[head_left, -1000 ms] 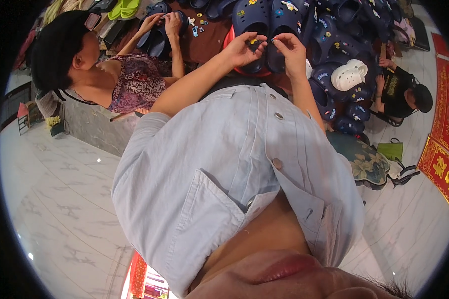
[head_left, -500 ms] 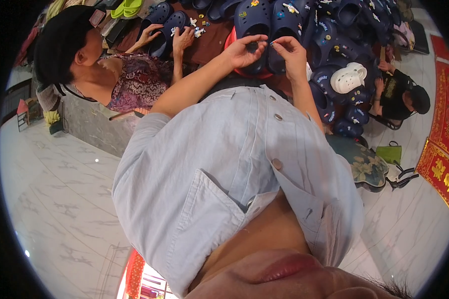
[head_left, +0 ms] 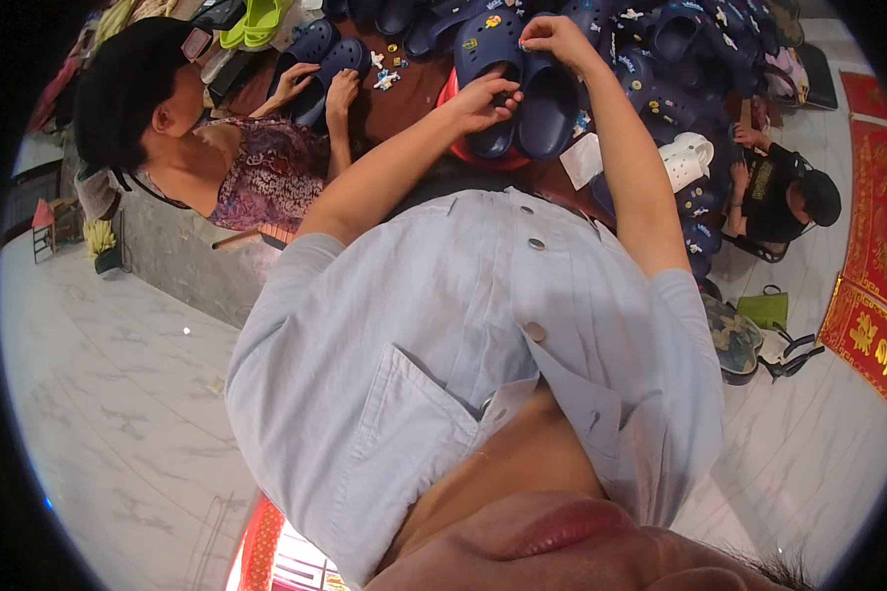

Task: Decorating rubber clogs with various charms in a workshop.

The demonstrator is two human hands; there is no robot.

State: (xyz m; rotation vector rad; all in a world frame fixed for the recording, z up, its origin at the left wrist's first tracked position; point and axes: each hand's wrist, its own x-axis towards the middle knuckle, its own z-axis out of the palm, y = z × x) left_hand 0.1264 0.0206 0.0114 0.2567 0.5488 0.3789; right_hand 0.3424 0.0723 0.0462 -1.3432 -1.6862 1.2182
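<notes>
Two navy clogs lie side by side on the brown table [head_left: 404, 98] in front of me. My left hand [head_left: 478, 100] grips the heel end of the left navy clog [head_left: 485, 44], which carries small coloured charms. My right hand [head_left: 554, 34] reaches farther out, its fingertips pinched at the toe end where the left clog meets the right navy clog [head_left: 550, 108]. What sits between those fingertips is too small to make out. A red object [head_left: 455, 150] shows under the clogs.
A co-worker in a patterned top [head_left: 256, 182] at my left rests both hands on another navy pair [head_left: 315, 54], loose charms [head_left: 384, 74] beside it. Several navy clogs [head_left: 660, 59], a white clog [head_left: 685, 158] and green sandals [head_left: 256, 20] cover the table. Another person in black [head_left: 784, 197] sits at right, by red mats [head_left: 867, 325].
My right hand has moved from beside my left hand out toward the clog's toe end. The co-worker's hands have settled onto the navy pair.
</notes>
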